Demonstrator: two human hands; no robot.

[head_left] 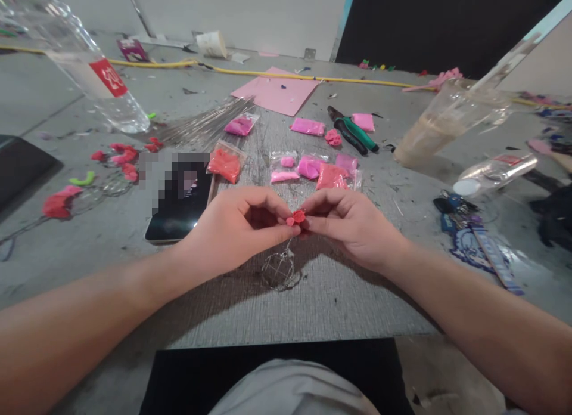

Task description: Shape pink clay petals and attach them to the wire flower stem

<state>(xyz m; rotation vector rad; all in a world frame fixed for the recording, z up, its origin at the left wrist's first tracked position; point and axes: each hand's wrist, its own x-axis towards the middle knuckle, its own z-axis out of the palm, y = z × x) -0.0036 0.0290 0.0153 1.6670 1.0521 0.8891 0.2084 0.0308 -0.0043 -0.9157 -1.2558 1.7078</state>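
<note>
Bottle (100,81), clear with a red label, is well to the left of the left grip and beyond it. Nearer, red and pink lumps (127,158) on thin wire lie to that grip's left, a green bit (82,178) among them. The phone (176,209), dark-screened and partly pixelated, lies just beside the left grip, with loose wires (210,121) beyond it. An orange-red packet (227,163) is just beyond the same grip.

Left grip (236,221) pinches the small red piece (295,218) between thumb and fingers. Directly below the pinch is the wire ball (277,269), its stem reaching up to the fingertips. Right grip (353,227) is closed on the red piece from the other side, so the two meet.

Beyond both grips, pink and red packets (308,166) lie on the gray tabletop (250,313), a pink sheet (281,93) farther off. Green-handled pliers (353,132) are beyond the right grip. To its right come the cup (431,129) of brown drink, a small bottle (496,172) on its side and, nearer, blue-and-white charms (480,251).
</note>
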